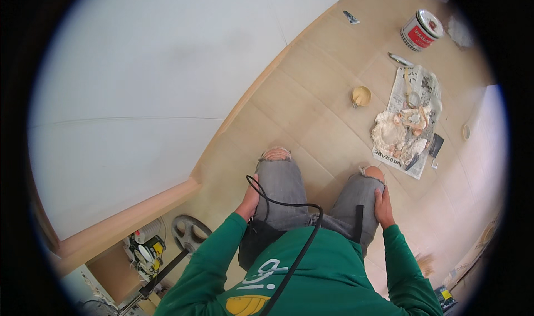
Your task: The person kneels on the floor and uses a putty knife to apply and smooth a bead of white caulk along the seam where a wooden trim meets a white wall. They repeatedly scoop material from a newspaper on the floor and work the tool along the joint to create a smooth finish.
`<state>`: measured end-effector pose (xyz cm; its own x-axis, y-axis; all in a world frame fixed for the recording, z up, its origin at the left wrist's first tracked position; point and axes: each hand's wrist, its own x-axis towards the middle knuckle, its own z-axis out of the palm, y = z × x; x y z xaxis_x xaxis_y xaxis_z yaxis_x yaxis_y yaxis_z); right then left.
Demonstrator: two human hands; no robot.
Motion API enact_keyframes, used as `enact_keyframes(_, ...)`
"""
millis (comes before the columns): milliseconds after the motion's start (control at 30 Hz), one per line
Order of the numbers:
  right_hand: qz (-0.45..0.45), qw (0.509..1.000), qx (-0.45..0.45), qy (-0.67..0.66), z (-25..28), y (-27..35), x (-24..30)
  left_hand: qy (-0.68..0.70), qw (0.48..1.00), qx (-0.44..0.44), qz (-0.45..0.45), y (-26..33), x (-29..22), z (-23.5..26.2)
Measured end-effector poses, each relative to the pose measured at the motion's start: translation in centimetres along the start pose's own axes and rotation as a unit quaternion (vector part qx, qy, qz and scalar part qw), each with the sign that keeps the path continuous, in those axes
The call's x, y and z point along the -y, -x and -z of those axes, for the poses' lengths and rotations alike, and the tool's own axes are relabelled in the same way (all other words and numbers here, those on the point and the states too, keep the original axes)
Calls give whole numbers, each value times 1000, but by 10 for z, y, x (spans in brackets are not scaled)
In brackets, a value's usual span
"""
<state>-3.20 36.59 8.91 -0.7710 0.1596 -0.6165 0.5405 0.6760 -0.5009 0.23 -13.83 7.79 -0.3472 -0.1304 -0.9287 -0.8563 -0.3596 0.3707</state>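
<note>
My left hand (248, 199) lies along the outer side of my left knee, against the grey torn jeans (281, 185). It appears flat, though part of the fingers is out of sight. On the outer side of my right knee rests my right hand (383, 207), its fingers stretched out and holding nothing. A black cable (300, 205) loops over my lap, passing close to the left hand. Ahead on the tiled floor stands a small cup of beige paste (361, 96). To its right a newspaper sheet (414, 168) carries crumpled, stained off-white material (389, 131) and a brush-like tool (409, 85).
A large white panel with a wooden edge (261, 81) fills the left. A red-and-white paint can (421, 32) stands far right, near a knife-like tool (400, 59). A grey wheel (189, 232) and boxed items (147, 255) are at lower left. A dark sanding-pad-like piece (436, 145) lies beside the newspaper.
</note>
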Motion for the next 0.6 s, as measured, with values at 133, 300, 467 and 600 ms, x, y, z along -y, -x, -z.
enact_keyframes(133, 1, 995, 24, 92, -5, 33, 48, -161, 980, -46, -107, -45, -20, 7)
enact_keyframes(300, 85, 959, 82, 256, 1, 70, 112, -155, 942, -76, -289, -90, -40, -4)
enact_keyframes(467, 87, 981, 32, 172, -10, 60, 105, 122, 947, -193, -225, -159, -81, 6)
enact_keyframes(600, 107, 951, -6, 289, -56, 52, 111, 185, 890, -354, -221, -210, -95, 69)
